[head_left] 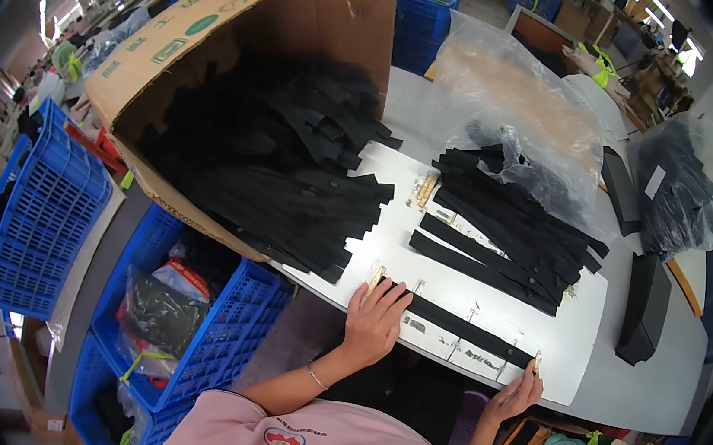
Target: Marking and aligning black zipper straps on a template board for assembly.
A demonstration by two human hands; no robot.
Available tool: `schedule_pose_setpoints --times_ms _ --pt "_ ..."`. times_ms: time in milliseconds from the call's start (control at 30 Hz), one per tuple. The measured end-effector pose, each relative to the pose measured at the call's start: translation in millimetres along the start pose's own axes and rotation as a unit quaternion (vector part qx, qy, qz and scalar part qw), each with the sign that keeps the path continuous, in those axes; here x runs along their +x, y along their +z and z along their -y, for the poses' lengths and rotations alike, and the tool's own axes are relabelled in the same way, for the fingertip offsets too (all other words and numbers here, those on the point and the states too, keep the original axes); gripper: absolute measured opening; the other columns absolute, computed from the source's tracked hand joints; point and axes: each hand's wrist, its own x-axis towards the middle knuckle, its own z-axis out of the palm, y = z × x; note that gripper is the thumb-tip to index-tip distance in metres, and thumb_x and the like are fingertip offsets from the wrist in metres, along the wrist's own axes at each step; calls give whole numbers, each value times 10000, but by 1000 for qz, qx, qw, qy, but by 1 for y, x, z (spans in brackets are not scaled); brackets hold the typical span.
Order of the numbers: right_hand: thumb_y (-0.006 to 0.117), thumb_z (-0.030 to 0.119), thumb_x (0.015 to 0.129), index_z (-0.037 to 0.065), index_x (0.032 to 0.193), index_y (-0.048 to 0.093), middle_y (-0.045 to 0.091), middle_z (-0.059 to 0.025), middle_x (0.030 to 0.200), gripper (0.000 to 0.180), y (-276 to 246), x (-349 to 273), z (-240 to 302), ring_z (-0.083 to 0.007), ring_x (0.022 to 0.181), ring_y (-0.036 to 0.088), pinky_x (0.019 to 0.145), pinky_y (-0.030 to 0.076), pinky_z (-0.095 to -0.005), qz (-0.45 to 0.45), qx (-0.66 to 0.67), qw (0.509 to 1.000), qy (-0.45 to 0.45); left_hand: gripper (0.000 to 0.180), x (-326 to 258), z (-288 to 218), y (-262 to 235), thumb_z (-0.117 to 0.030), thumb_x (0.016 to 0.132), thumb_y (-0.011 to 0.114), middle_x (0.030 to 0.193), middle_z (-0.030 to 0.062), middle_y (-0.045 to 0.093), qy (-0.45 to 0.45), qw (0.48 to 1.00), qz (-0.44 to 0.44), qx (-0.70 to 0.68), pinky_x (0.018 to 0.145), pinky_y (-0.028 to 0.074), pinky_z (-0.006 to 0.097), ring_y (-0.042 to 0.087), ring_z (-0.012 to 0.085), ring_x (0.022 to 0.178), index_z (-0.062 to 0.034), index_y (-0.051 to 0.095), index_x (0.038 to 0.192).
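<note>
Strip [463,325] of black fabric lies flat on the white bench [571,332], long axis from 10 to 4 o'clock, left hand [374,318] spread open on its 10 o'clock end, right hand [517,394] pinching its 4 o'clock end.

We see a grey worktable [662,376] carrying a white board [571,332] along its near edge. On the board lie one long black fabric strip [463,327], stretched flat, and a stack of black strips [512,230] further back. A tipped cardboard box [219,43] spills more black strips [290,189] onto the table. Clear plastic bags [518,92] and two black boxes [644,309] rest nearby.
</note>
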Motion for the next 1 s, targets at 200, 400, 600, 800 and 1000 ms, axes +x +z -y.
schedule_pose_setpoints --times_ms 200,400,600,800,1000 --pt "504 -22 1009 -67 1332 654 674 -147 1326 359 1 -4 -3 -305 1194 546 1070 411 -411 -8 0 1000 0 423 -1 1 1 -48 870 627 1375 88 664 0 1000 12 10 1178 303 497 570 285 1350 -76 701 1286" --pt "497 -4 1009 -74 1312 657 675 -147 1326 350 -3 2 5 -311 1197 546 1075 411 -419 0 -6 1000 -14 362 1 -3 -4 -117 923 658 1381 83 664 -11 1000 16 -3 1181 296 489 570 281 1351 -87 706 1281" --pt "497 2 1007 -72 1306 657 682 -136 1340 347 -2 0 0 -311 1217 541 1086 407 -423 -9 2 1000 -12 319 0 -3 3 -173 934 700 1347 74 684 -13 1000 -1 4 1169 309 489 589 276 1329 -97 721 1242" --pt "499 24 1014 -70 1297 662 693 -131 1329 339 -1 0 1 -309 1224 539 1104 400 -425 -12 -4 1000 -16 297 0 -2 6 -157 918 717 1313 71 701 -10 1000 -16 13 1147 340 488 609 277 1304 -97 732 1209" --pt "486 65 1010 -50 1274 663 710 -136 1313 338 4 -1 2 -308 1215 603 1111 397 -471 -13 -24 1000 -1 307 -3 -3 5 -157 915 719 1328 68 692 -22 999 -31 14 1153 333 497 576 287 1330 -110 739 1218"
